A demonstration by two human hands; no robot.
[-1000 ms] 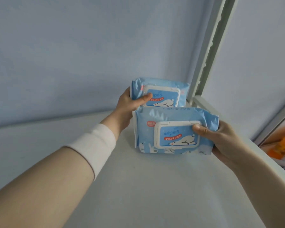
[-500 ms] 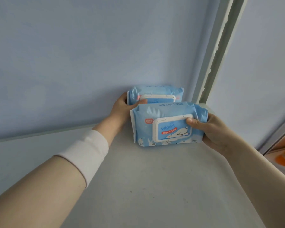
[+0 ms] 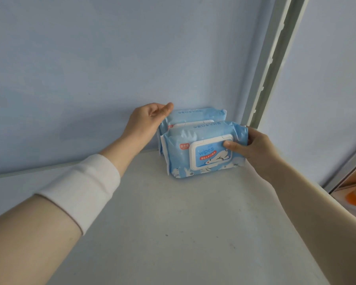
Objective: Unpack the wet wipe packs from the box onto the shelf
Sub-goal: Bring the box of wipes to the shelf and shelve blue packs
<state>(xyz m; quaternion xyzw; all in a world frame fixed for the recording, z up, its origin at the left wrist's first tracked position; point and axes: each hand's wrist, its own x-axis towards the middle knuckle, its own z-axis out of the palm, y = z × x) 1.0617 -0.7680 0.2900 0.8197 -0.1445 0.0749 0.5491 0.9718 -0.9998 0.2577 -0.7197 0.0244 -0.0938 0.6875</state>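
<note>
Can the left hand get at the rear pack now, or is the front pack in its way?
Probably yes. The left hand is at the left end of the rear pack, which the front pack leaves uncovered.

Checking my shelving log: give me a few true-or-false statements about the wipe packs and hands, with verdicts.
The front pack and back pack stand on the shelf, one behind the other. True.
The right hand grips the front pack, thumb on its white lid. True.
The front pack lies flat, lid up. False: it stands on edge, lid facing the camera.
The packs sit at the shelf's left end. False: they are in its back right corner, by the upright post.
The left hand touches the back pack's left end. True.
</note>
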